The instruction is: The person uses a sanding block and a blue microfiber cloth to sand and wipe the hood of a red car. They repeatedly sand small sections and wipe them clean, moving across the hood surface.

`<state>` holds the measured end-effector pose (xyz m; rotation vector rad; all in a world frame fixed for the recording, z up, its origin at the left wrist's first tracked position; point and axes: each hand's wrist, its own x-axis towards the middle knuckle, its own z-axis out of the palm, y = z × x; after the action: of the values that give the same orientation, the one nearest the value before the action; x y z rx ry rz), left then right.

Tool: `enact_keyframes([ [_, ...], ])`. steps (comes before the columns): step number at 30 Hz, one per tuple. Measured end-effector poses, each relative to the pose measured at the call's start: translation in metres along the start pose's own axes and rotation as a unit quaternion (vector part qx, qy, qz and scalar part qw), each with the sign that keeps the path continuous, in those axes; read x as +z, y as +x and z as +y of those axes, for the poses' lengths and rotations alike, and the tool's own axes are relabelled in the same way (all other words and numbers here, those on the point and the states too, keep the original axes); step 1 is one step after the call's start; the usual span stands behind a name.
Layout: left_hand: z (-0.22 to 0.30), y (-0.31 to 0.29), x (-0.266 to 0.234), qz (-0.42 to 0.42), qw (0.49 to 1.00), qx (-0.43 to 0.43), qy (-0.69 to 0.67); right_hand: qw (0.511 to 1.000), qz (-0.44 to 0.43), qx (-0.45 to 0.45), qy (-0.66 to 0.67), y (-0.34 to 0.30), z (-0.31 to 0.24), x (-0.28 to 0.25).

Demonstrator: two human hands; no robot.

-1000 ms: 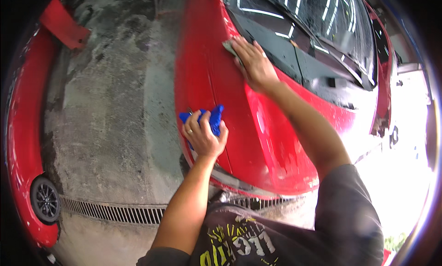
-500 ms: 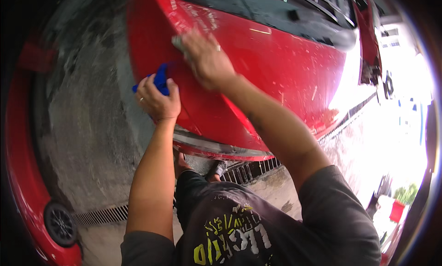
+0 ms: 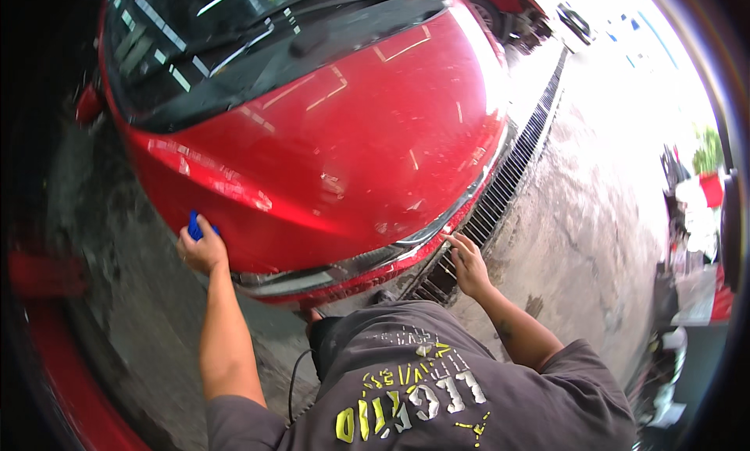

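Before me is the red car bonnet [image 3: 367, 146], glossy, with pale reflections and whitish smears along its left crease. My left hand [image 3: 205, 253] is at the bonnet's left edge, its fingers closed on a bunched blue cloth [image 3: 195, 226]. To the right, my right hand [image 3: 469, 265] is by the car's front edge, above the floor grating. Its fingers are bent together, and a small pale bit shows at their tips; what it is I cannot make out.
The windscreen [image 3: 203, 53] with its wipers is beyond the bonnet. A slotted drain grating [image 3: 516, 170] runs along the concrete floor [image 3: 578, 224] at the right. Another red car [image 3: 74, 373] stands at the lower left. Clutter and a plant [image 3: 707, 150] are at the far right.
My right hand has left the bonnet's surface, where it pressed a greyish-green pad, and is now by the front edge. The view has swung right. My left hand keeps the blue cloth.
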<state>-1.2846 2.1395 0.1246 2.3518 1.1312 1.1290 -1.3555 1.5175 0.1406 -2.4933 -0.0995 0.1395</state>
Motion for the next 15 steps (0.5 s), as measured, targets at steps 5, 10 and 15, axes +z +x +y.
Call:
enact_keyframes([
  [5,0.154,0.028,0.001,-0.025,0.943,0.249,-0.221,0.961,0.097,0.2,0.166,-0.053,0.05,0.012],
  [10,0.268,-0.024,-0.01,-0.118,0.928,0.353,-0.034,0.828,0.058,0.226,0.51,-0.049,0.001,0.011],
  [15,0.281,-0.181,-0.08,-0.674,0.63,0.063,-0.382,0.795,-0.054,0.128,0.591,-0.021,-0.043,-0.017],
])
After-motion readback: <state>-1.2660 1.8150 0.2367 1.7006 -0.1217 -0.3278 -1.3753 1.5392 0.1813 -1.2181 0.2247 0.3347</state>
